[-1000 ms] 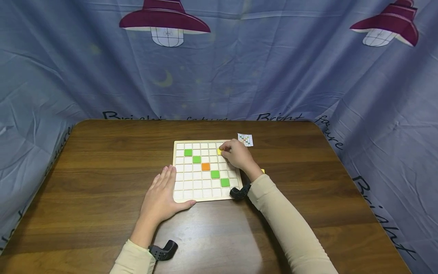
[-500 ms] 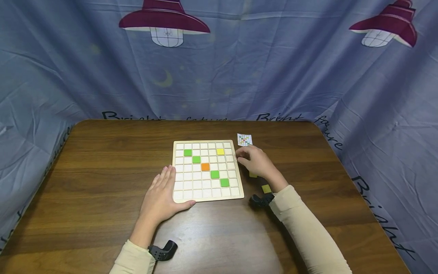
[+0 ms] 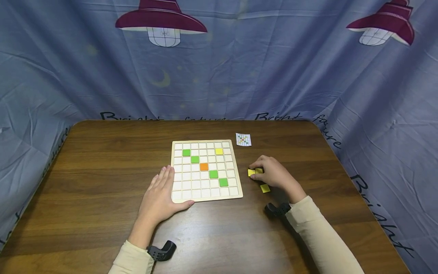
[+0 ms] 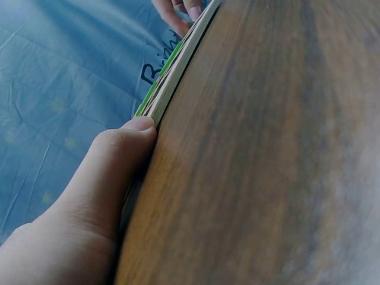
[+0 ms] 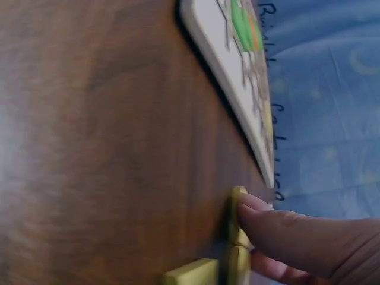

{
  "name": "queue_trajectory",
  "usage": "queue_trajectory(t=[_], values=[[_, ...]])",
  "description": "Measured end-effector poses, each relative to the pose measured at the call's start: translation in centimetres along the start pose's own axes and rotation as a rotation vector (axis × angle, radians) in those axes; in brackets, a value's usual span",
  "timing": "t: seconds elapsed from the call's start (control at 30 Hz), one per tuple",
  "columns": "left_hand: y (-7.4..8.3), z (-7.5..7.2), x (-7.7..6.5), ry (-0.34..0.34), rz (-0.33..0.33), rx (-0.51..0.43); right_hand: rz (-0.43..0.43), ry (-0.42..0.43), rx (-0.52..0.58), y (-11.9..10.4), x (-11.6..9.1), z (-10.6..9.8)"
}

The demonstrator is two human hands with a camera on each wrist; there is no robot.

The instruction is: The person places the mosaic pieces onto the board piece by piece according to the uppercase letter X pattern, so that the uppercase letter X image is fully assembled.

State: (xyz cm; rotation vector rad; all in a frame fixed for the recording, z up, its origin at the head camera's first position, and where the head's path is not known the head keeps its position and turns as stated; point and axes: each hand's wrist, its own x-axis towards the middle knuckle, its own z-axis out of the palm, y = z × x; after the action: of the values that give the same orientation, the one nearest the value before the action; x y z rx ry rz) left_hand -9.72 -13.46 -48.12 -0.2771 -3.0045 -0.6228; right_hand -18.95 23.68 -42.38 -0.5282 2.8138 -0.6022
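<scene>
A square wooden grid board [image 3: 196,184] with white cells lies flat on the table. Several green tiles and one orange tile [image 3: 203,166] run diagonally across it, and a yellow tile [image 3: 219,151] sits in its upper right. My left hand [image 3: 159,196] rests along the board's left side, fingers straight, with the thumb [image 4: 113,154] against the near edge. Right of the board, my right hand [image 3: 275,174] pinches a yellow tile [image 3: 251,172] between thumb [image 5: 285,231] and finger. Another yellow tile [image 3: 259,171] adjoins it, partly under the fingers. A further yellow tile [image 3: 265,188] lies nearer me.
A small printed card [image 3: 243,139] with a coloured grid pattern lies beyond the board's far right corner. Blue curtains [image 3: 219,76] hang behind the brown wooden table [image 3: 102,160] and at its sides.
My right hand has let go of the yellow tile in the board's upper right, moved right and toward me, and come down onto the loose yellow tiles. The left hand stays in place.
</scene>
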Motion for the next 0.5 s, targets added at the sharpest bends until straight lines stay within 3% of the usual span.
queue_trajectory(t=[0.23,0.5], values=[[-0.1,-0.1,0.0,0.001,-0.001,0.002,0.013,0.060,0.033,0.1,0.6,0.7],[-0.1,-0.1,0.0,-0.010,-0.010,-0.002,0.013,0.124,0.191,0.0,2.5,1.2]])
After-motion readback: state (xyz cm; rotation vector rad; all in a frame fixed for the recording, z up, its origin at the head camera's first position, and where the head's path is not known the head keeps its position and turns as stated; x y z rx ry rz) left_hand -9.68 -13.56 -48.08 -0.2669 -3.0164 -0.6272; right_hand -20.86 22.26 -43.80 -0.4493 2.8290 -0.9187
